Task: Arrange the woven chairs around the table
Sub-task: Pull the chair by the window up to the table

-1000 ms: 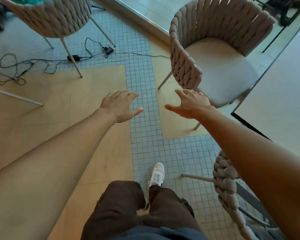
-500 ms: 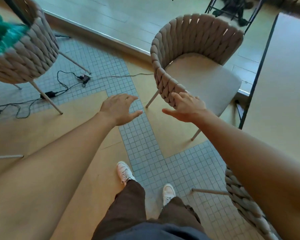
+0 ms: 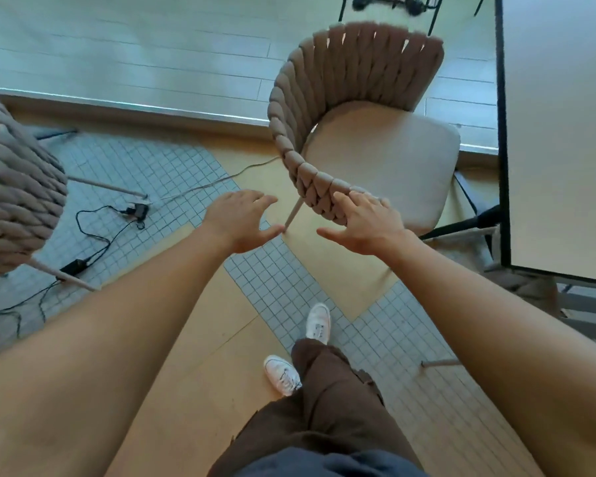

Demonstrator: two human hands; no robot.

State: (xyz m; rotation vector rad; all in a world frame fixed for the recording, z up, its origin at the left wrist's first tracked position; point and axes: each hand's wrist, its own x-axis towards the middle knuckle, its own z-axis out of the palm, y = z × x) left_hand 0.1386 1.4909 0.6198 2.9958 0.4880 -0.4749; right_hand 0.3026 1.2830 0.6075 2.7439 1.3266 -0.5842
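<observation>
Right hand (image 3: 365, 225) fingers spread on woven chair (image 3: 327, 108); left hand (image 3: 241, 218) released; cables (image 3: 93, 235) and table (image 3: 558, 132) nearby

The floor (image 3: 193, 342) is tan with bands of small grey tiles. A woven chair (image 3: 358, 132) stands on it just past the right hand (image 3: 369, 225). Another chair (image 3: 18, 208) stands far off to the side of the left hand (image 3: 241, 218). Black cables (image 3: 93, 232) lie on the tiles there. Two white shoes (image 3: 300, 352) stand below the hands. The table (image 3: 561, 132) stands beside the right hand.
</observation>
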